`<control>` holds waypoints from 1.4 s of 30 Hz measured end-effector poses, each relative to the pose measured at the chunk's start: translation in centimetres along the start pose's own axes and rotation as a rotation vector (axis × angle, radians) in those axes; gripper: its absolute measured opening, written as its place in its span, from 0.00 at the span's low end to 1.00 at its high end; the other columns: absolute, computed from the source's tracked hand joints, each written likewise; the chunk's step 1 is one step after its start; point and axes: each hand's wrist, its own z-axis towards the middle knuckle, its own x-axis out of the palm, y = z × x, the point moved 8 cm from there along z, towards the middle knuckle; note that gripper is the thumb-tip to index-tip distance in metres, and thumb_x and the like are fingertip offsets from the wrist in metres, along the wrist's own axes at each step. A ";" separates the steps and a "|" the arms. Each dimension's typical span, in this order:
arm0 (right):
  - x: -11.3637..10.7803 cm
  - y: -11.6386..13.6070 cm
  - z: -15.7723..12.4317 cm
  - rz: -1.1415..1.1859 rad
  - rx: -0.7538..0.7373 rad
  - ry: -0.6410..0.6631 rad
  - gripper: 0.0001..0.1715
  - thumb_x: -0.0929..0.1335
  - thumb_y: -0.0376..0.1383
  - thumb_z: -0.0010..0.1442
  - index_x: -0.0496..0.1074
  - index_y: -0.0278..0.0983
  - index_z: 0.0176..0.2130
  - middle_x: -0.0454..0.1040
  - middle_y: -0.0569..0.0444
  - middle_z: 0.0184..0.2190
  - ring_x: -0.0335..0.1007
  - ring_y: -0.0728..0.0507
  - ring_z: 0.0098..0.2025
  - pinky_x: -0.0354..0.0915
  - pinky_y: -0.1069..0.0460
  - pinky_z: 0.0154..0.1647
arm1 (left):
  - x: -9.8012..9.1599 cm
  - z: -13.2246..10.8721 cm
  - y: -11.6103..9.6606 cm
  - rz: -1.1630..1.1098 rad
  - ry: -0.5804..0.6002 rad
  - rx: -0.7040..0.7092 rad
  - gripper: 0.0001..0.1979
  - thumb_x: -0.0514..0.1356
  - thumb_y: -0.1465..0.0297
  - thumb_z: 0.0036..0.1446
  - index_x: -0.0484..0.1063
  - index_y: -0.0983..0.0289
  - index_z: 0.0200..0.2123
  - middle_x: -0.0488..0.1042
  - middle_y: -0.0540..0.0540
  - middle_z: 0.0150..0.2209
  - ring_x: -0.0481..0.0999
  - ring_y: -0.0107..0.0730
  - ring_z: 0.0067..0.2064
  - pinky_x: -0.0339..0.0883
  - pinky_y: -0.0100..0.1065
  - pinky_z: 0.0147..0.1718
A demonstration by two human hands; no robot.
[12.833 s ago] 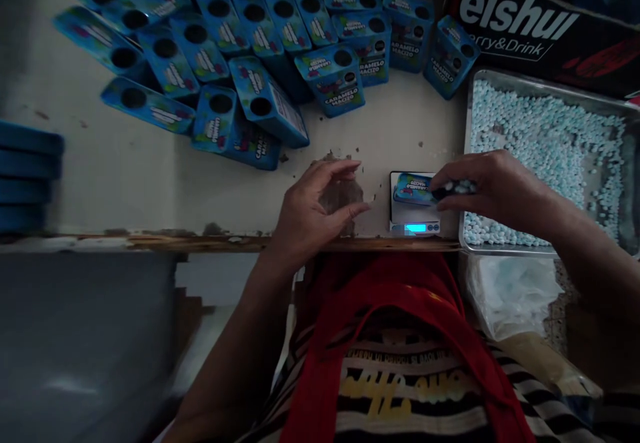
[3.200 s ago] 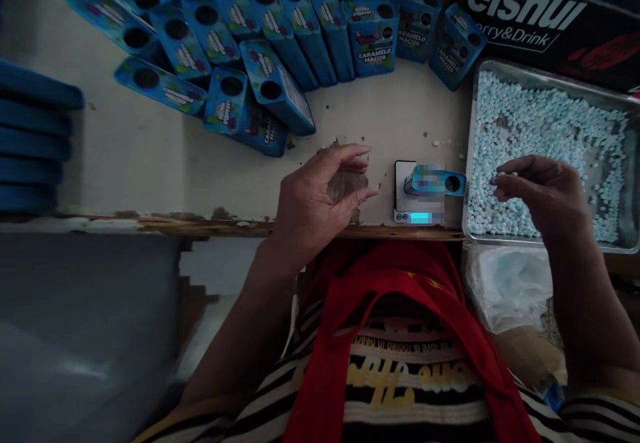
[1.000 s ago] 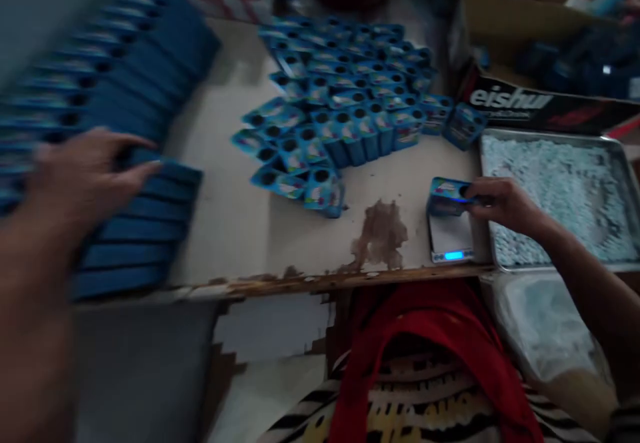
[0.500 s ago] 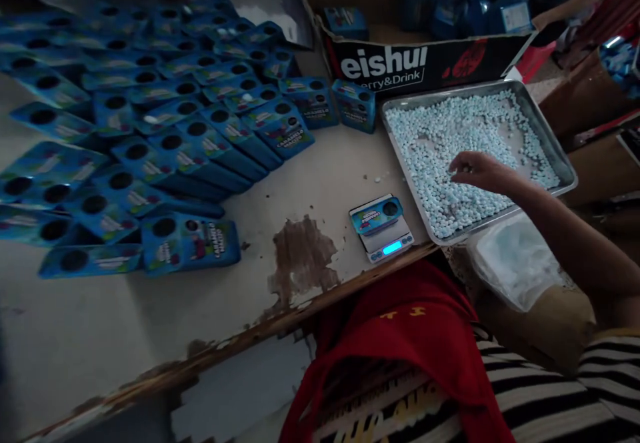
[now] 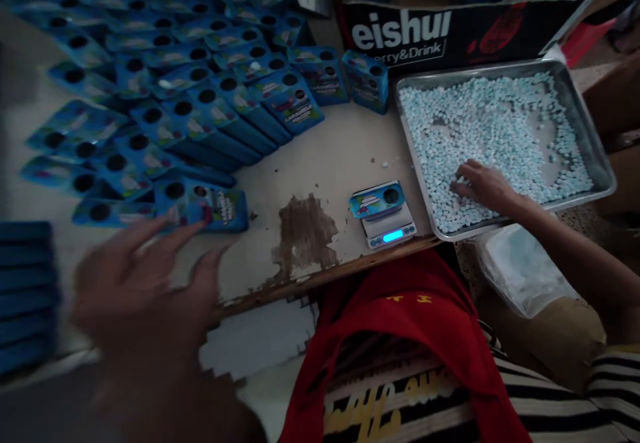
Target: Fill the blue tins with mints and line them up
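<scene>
My left hand [image 5: 150, 283], smeared a little by motion, is open with fingers spread at the lower left. Its fingertips are over the near edge of the standing blue candy boxes [image 5: 200, 206] with round dark holes; touching or apart, I cannot tell. At the right, my right hand [image 5: 483, 186] has its bent fingers closed among the small pale blue candies [image 5: 500, 116], which cover much of a metal tray [image 5: 590, 129]. Between the hands, one blue box [image 5: 377, 199] lies on a small digital scale [image 5: 393, 229] with a lit display.
Behind the tray stands a black printed carton [image 5: 400, 36] holding blue boxes. A stack of blue packs [image 5: 25, 296] is at the far left. Below the tray is a clear plastic bag [image 5: 525, 269]. The worn table edge [image 5: 310, 283] runs along my red apron [image 5: 400, 309].
My left hand has come into view at the lower left. The right hand has gone down from above the candies into them, nearer the tray's front. The view has shifted.
</scene>
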 end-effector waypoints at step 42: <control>-7.3 20.6 1.3 0.065 -0.452 0.280 0.14 0.68 0.33 0.72 0.84 0.43 0.49 0.84 0.48 0.44 0.78 0.36 0.43 0.63 0.45 0.43 | 12.2 -2.5 -3.2 -0.379 0.351 -0.241 0.39 0.72 0.44 0.69 0.68 0.54 0.75 0.78 0.62 0.69 0.83 0.54 0.66 0.80 0.55 0.68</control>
